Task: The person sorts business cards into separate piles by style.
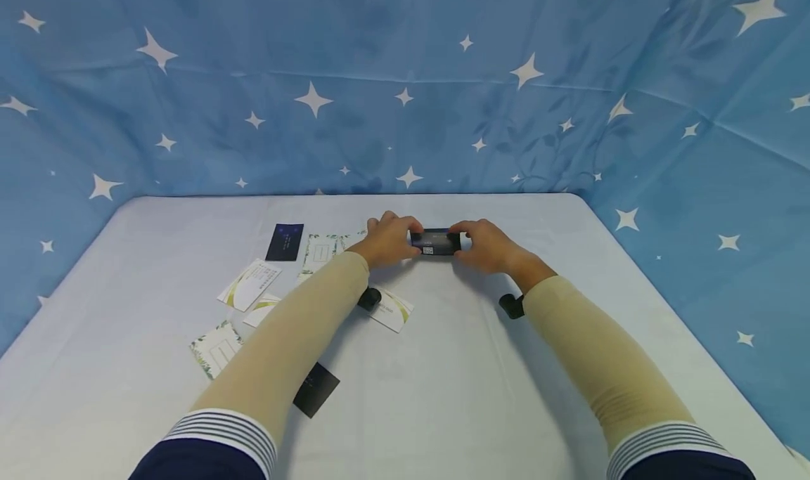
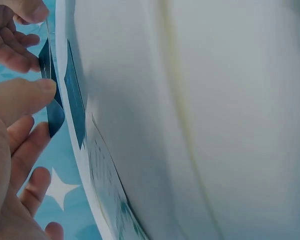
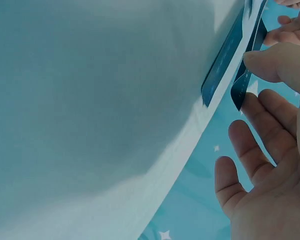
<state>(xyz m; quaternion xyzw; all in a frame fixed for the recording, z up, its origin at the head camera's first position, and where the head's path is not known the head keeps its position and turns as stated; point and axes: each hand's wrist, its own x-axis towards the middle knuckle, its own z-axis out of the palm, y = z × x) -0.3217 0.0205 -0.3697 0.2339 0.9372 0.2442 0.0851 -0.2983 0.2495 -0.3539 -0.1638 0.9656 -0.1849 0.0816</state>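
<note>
White-covered table stood against a blue star-print backdrop. Near the far middle, a dark card sat between both hands, held just above the cloth. The left hand pinched its left end, the right hand its right end, thumbs on the near edge. Its long axis ran left to right across the table. The card looked dark navy, glossy, with small pale print. Other cards, white and dark, lay scattered to the left.
</note>
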